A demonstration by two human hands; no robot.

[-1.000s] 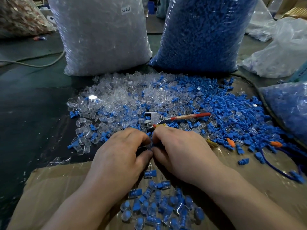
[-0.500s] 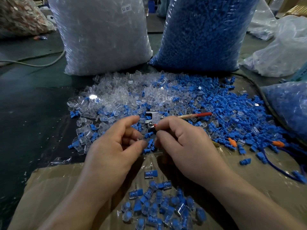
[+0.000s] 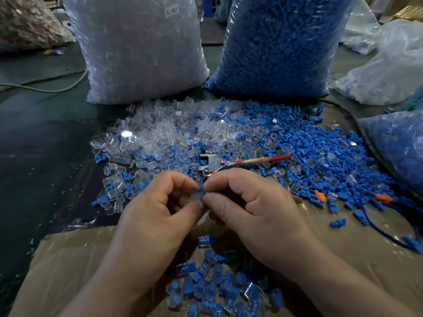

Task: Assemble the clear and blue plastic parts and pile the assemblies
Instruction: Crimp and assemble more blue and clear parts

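Dark floor (image 3: pixel 45 156); brown cardboard sheet (image 3: pixel 68 259) on near side of red-handled pliers (image 3: pixel 219 162). Just nearer than pliers, left hand (image 3: pixel 160 216) and right hand (image 3: pixel 251 209) meet at fingertips, both pinching blue part (image 3: pixel 201 188). Part mostly hidden by fingers; any clear piece there hard to tell. Pile of assemblies (image 3: pixel 217 291) nearer again, partly under wrists. Loose clear parts (image 3: pixel 160 133) left of pliers, loose blue parts (image 3: pixel 320 152) right. Beyond: clear-parts bag (image 3: pixel 142 49) and blue-parts bag (image 3: pixel 281 42), tops cut off.

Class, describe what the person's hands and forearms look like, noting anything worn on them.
Both the left hand and the right hand are bare: no gloves, rings or watch show. The forearms are bare too, with no sleeve in view.
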